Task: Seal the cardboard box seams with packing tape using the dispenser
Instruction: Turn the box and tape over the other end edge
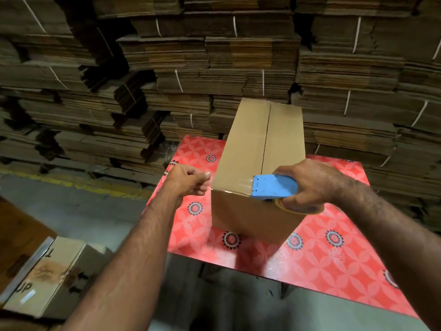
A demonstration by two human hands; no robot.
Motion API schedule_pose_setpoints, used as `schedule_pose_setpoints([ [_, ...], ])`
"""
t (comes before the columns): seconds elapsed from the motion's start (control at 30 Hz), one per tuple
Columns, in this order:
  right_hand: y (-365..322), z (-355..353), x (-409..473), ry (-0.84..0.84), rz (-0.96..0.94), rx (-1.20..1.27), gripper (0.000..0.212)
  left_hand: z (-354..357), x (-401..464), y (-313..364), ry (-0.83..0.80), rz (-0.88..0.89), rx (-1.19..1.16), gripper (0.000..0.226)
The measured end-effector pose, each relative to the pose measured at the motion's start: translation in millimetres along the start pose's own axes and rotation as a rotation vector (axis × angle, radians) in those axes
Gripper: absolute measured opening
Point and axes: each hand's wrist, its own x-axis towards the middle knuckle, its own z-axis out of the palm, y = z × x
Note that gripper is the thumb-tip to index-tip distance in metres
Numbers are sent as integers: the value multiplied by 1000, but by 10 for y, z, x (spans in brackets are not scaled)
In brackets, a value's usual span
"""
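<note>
Taping: right hand wraps its fingers round the blue tape dispenser, thumb on top, pressing its front plate against the near top edge of the cardboard box
Tape roll: tan roll of packing tape sits under the dispenser, partly hidden by the fingers, against the box's near face
Tape strip: clear tape runs along the near top edge from the dispenser to the left corner; faint, only a sheen shows
Left hand: left hand at the box's near left corner, fingers curled together, thumb tip at the tape's end; whether it pinches the tape cannot be told
Box: flaps closed, centre seam running near to far, standing on the red patterned worktop
Far side: stacks of flattened cardboard bound with white straps
Near left: printed carton on the floor, "UP" readable
</note>
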Motion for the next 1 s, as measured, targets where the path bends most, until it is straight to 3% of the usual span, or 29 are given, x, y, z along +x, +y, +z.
schedule_pose_setpoints([
  [0.43,-191,-28,163,-96,27,-101,55,63,125,-280,64,-44,63,19],
  [0.7,-277,-67,232,-156,74,-105,55,44,133,-362,-8,-70,-3,18],
  [0.83,-306,-69,251,-162,85,-123,56,62,107,-503,-4,19,-42,16],
  [0.9,-318,-74,259,-166,94,-132,55,35,125,-590,23,89,60,14],
  [1.0,-332,-81,262,-170,115,-131,56,-99,149,-640,68,181,213,30],
])
